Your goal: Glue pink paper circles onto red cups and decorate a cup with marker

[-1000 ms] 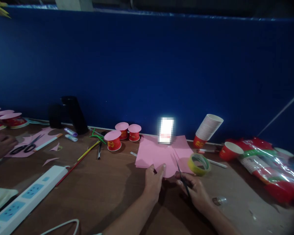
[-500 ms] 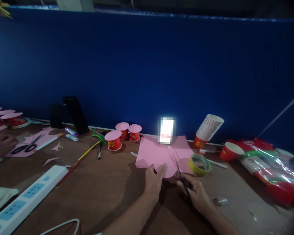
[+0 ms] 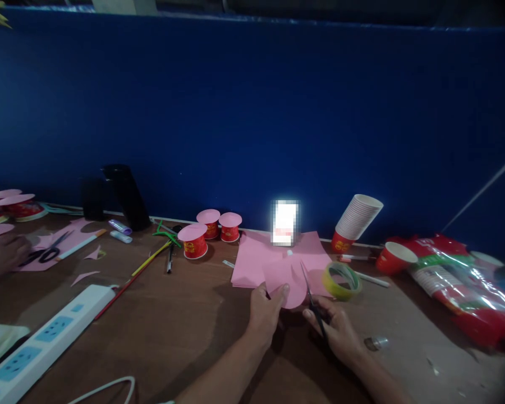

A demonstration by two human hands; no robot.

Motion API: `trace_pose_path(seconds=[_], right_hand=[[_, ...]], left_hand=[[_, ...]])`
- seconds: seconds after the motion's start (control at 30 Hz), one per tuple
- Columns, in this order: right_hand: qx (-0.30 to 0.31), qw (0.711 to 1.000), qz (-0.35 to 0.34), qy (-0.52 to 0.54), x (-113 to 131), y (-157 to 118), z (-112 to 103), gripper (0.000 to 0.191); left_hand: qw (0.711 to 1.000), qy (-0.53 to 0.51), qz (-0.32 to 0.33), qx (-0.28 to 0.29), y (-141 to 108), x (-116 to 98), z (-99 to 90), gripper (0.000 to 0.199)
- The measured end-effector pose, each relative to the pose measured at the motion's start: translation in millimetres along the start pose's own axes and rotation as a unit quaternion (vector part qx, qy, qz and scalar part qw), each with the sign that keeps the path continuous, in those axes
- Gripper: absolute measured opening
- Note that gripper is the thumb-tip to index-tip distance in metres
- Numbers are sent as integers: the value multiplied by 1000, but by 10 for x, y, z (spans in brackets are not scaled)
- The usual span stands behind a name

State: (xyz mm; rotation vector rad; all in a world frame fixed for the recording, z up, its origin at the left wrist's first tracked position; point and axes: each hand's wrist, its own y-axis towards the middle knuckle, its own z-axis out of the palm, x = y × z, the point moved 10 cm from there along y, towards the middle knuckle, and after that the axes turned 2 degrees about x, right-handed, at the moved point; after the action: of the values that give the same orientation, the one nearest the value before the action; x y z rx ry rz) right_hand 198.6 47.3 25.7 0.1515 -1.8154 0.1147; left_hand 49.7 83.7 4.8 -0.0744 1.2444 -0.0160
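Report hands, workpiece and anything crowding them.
Left hand pinching pink paper piece. Right hand gripping scissors, blades beside its edge. Tape roll close by right hand, pink sheets behind.

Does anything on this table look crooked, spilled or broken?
The tall paper cup stack by the blue wall leans right, though the wide lens may exaggerate it. Pink paper scraps lie loose on the table beyond the power strip. I see no spill or damage.

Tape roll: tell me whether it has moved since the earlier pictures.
No. The tape roll still sits at the left end of the white marker, just as before.
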Motion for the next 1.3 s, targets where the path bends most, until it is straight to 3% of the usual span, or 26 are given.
trace_pose_path(seconds=[1.3], right_hand=[[-15, 998, -12, -66, 60, -6, -48, 39]], left_hand=[[999, -44, -10, -5, 34, 76, -18, 44]])
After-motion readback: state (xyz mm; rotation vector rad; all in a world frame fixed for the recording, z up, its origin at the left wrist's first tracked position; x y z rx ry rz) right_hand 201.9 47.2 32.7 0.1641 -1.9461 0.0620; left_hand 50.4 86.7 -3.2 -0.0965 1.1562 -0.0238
